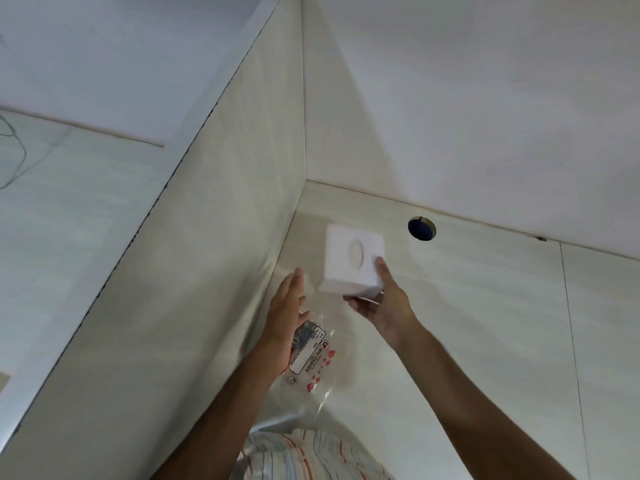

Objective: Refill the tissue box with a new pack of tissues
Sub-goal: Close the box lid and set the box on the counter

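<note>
A white square tissue box (353, 259) with an oval slot on top is held tilted just above the pale desk, near the back corner. My right hand (382, 299) grips its near right corner, thumb on top and fingers underneath. My left hand (285, 308) hovers just left of the box with fingers stretched out and apart, touching nothing I can see. Beneath and beside that hand lies a clear plastic tissue wrapper (310, 358) with red hearts and a printed label, flat on the desk; it looks limp, and whether it holds tissues I cannot tell.
A tall pale side panel (194, 271) walls off the desk's left side, and a white wall (485, 116) closes the back. A round cable hole (421, 229) sits in the desk surface right of the box. My striped shirt (294, 455) shows at the bottom edge.
</note>
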